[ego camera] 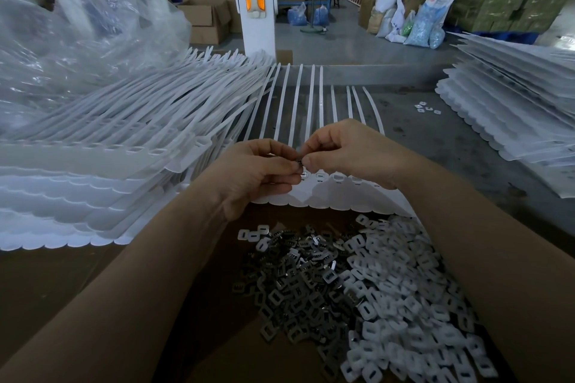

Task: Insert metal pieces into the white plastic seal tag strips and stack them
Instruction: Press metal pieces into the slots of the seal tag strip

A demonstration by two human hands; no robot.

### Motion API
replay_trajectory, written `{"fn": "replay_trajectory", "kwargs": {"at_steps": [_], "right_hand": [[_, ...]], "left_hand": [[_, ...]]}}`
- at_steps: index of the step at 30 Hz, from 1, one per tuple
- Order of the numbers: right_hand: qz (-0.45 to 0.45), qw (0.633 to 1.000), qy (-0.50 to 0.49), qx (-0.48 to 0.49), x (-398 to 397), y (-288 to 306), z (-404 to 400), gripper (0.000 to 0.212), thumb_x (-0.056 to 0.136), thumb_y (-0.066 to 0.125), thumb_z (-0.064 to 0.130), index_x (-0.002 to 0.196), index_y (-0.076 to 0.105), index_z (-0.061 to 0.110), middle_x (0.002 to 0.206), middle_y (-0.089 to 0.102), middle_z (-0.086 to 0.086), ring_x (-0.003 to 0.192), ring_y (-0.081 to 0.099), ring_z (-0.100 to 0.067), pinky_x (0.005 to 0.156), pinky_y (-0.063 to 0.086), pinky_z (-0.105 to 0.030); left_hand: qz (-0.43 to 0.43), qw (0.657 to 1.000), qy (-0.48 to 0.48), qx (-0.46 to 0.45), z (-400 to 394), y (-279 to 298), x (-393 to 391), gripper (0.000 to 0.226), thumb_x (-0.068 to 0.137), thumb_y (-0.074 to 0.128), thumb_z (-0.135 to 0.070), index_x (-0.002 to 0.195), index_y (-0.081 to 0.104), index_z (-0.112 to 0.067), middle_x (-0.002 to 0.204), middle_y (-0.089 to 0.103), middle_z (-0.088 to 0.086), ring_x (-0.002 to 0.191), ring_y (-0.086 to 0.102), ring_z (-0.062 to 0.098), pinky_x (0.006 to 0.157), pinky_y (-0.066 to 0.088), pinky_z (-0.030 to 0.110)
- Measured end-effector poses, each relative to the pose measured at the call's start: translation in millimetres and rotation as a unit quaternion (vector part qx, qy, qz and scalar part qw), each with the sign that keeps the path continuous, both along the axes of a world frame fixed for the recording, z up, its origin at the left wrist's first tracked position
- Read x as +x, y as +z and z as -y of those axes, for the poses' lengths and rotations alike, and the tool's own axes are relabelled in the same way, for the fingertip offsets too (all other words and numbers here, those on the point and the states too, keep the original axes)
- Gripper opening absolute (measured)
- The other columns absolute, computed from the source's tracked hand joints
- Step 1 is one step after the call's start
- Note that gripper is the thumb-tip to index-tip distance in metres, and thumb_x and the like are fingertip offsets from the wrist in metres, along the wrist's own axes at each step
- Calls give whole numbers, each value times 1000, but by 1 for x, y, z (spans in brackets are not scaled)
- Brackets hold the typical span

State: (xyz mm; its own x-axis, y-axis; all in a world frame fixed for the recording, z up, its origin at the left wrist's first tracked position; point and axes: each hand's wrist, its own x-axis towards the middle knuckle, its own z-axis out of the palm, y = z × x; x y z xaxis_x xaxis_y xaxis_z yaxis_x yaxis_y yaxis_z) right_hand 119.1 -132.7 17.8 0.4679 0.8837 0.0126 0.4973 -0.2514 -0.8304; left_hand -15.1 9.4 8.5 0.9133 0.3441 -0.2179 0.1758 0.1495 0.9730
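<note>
A white seal tag strip lies flat in front of me, its long tails running away across the table. My left hand and my right hand meet just above its row of slots. Both pinch small metal pieces between thumb and fingers. Two slots below the fingers show metal inside; the slots to their right look bare. A heap of grey metal pieces lies near me on brown cardboard, beside a heap of white plastic caps.
A tall pile of white strips fills the left, with crumpled clear plastic behind it. Another pile of strips sits at the right. A few loose caps lie on the grey table. A white post stands behind.
</note>
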Motion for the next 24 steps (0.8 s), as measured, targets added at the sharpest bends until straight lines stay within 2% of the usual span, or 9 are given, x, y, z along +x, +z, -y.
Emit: {"fn": "replay_trajectory", "kwargs": {"at_steps": [8, 13, 19, 24], "right_hand": [[16, 1000, 7, 7, 0, -1, 0, 8, 87, 73, 16, 95, 73, 13, 73, 71, 12, 64, 62, 6, 57, 43, -6], [58, 997, 10, 40, 0, -1, -1, 5, 83, 77, 16, 88, 74, 14, 77, 72, 4, 63, 60, 3, 58, 45, -10], [103, 992, 5, 72, -1, -2, -3, 5, 82, 78, 17, 85, 75, 16, 78, 71, 0, 64, 62, -3, 59, 47, -13], [48, 997, 3, 54, -1, 1, 0, 6, 85, 74, 15, 83, 71, 20, 78, 72, -1, 63, 61, -1, 57, 49, -13]], "left_hand": [[-17, 1000, 2, 11, 0, 0, 0, 20, 73, 75, 0, 90, 70, -8, 81, 75, 7, 72, 72, 11, 59, 57, 19], [-25, 1000, 15, 0, 0, 2, 0, 31, 59, 78, -7, 89, 69, -9, 79, 75, 6, 69, 71, 10, 58, 57, 20], [-41, 999, 18, -14, -2, 1, 0, 20, 72, 75, 0, 90, 70, -7, 78, 75, 6, 66, 70, 10, 54, 55, 20], [-44, 999, 21, -9, -1, 0, 0, 15, 78, 71, 6, 86, 69, -7, 71, 72, 4, 59, 67, 9, 51, 53, 19]]}}
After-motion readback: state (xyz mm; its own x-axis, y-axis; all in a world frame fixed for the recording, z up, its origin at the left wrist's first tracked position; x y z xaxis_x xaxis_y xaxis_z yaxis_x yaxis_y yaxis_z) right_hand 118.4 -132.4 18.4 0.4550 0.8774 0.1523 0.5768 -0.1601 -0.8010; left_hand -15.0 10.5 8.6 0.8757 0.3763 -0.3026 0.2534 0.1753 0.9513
